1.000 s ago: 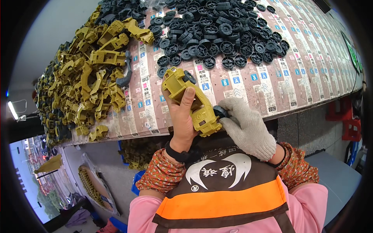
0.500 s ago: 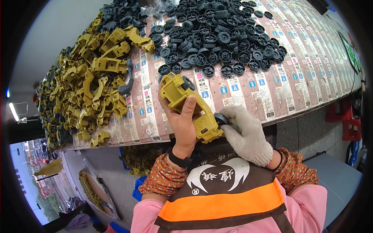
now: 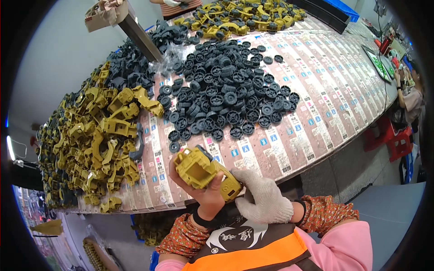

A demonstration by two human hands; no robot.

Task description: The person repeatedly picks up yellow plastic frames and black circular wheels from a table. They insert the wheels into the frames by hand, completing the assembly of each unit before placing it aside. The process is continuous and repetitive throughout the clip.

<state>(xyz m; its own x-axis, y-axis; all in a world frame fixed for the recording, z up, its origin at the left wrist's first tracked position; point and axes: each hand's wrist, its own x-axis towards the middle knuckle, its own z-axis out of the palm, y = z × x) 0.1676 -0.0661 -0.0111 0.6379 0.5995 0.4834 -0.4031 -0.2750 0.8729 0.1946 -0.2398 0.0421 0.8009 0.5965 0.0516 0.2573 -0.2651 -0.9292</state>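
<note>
My bare left hand (image 3: 209, 198) is closed around a yellow plastic toy truck body (image 3: 195, 170), held tilted above the table's near edge, with its hollow box part facing up. A dark wheel (image 3: 205, 152) shows on its far side. At the truck's near right end, my right hand (image 3: 266, 198) in a white knitted glove presses its bent fingers against the body. What lies under those fingertips is hidden. Just beyond the truck spreads a heap of black toy wheels (image 3: 221, 86).
Yellow truck parts (image 3: 99, 140) are heaped on the left, with dark grey parts (image 3: 129, 67) behind. A post (image 3: 140, 36) rises there. Yellow vehicles with dark wheels (image 3: 244, 18) lie at the far end. A red stool (image 3: 391, 140) and another person (image 3: 411, 97) are at the right.
The view has tilted up, showing more of the far table. The truck has turned in my left hand. The black wheel seen by my gloved fingers is now hidden.
</note>
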